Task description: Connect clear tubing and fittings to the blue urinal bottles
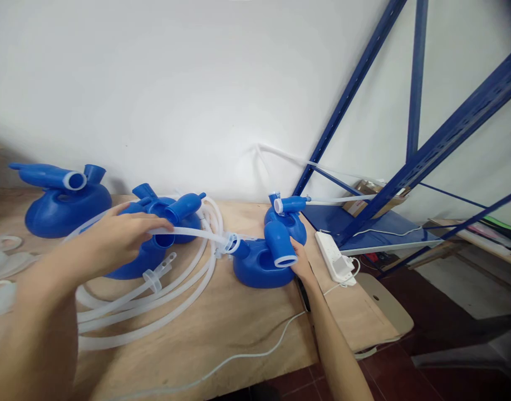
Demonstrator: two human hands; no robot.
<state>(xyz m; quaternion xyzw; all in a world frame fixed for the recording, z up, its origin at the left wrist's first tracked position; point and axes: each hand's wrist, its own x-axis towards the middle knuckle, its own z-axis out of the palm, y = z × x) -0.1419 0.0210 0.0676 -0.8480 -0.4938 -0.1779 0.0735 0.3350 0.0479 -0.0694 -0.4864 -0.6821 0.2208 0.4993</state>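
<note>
My left hand (pixel 117 234) is closed round a translucent white hose (pixel 197 234), its palm turned down and its thumb hidden. From my fingers the hose runs right to a clear fitting (pixel 231 243) at the small neck of a blue plastic urinal bottle (pixel 259 273). That bottle stands on the table with its wide mouth facing me. My right hand (pixel 300 259) grips its right side by the wide spout; most of the fingers are behind it. Beneath my left hand is another blue urinal bottle (pixel 138 262), partly covered.
Coiled hose (pixel 197 284) with a flanged connector (pixel 153 280) lies on the wooden table (pixel 239 328). More blue bottles stand at the far left (pixel 67 209) and behind (pixel 291 225). A white power strip (pixel 333 256), a thin cable (pixel 255 355) and a blue shelf frame (pixel 355 89) are nearby.
</note>
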